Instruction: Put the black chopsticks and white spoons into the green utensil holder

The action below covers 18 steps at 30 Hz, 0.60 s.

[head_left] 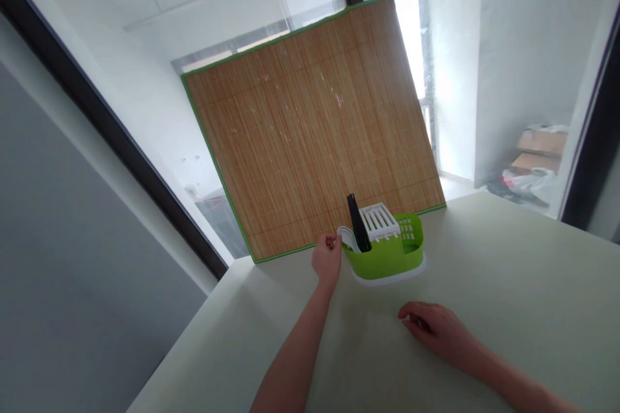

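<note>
A green utensil caddy (pixel 382 262) with a white base stands upright on the pale table. White spoons (pixel 347 237) and a bundle of black chopsticks (pixel 357 222) lean in its left end, and a white slotted rack (pixel 378 221) covers its middle. At the left end, my left hand (pixel 327 259) has its fingers pinched at the edge of the white spoons; the exact contact is partly hidden. My right hand (pixel 436 330) rests on the table in front of the caddy, loosely curled, with a gap between thumb and forefinger and nothing in it.
Behind the caddy a bamboo mat (pixel 310 129) with green edging leans against a glass partition. The pale tabletop (pixel 523 284) runs out to both sides. Beyond the glass at the right are cardboard boxes (pixel 542 148) and plastic bags.
</note>
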### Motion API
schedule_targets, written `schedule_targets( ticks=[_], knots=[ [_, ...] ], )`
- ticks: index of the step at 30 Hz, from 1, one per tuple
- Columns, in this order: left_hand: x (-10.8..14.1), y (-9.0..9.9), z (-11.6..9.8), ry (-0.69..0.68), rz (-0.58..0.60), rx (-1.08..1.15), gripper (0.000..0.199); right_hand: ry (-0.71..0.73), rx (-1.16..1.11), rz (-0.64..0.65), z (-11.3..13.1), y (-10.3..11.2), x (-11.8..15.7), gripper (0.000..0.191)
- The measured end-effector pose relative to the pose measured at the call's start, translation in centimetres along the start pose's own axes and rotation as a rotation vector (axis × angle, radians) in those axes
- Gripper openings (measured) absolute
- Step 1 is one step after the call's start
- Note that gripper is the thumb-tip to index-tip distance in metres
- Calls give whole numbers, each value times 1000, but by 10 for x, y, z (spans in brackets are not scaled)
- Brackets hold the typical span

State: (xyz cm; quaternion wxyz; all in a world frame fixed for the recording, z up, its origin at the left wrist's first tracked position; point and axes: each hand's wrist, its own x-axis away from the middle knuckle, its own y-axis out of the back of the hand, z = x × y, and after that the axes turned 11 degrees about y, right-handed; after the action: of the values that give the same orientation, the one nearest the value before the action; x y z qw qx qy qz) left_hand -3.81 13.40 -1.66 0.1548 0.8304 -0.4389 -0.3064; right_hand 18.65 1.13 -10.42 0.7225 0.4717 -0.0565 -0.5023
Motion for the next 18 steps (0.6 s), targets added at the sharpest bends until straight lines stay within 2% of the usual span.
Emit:
schedule_targets(
  ticks=[3,5,8,10,12,15,18],
  knots=[
    [33,4,3,-60,42,64,31,-5,10,2,0,0,0,23],
    [69,6,11,-117,139,90,37,-10,12,8,-1,-1,0,23],
    [132,3,29,-278,393,68,40,-12,-3,19,-2,-3,1,22],
    [172,-2,43,-435,531,-13,36,-22,-6,33,-3,-4,1,21],
    [201,-8,54,-640,664,-104,34,-26,4,40,-5,-5,2,20],
    [220,-15,60,-894,778,-225,30,-15,5,36,-7,-6,3,20],
    [219,-16,57,-932,771,-292,27,-31,-28,11,-10,-8,4,20]
  ],
)
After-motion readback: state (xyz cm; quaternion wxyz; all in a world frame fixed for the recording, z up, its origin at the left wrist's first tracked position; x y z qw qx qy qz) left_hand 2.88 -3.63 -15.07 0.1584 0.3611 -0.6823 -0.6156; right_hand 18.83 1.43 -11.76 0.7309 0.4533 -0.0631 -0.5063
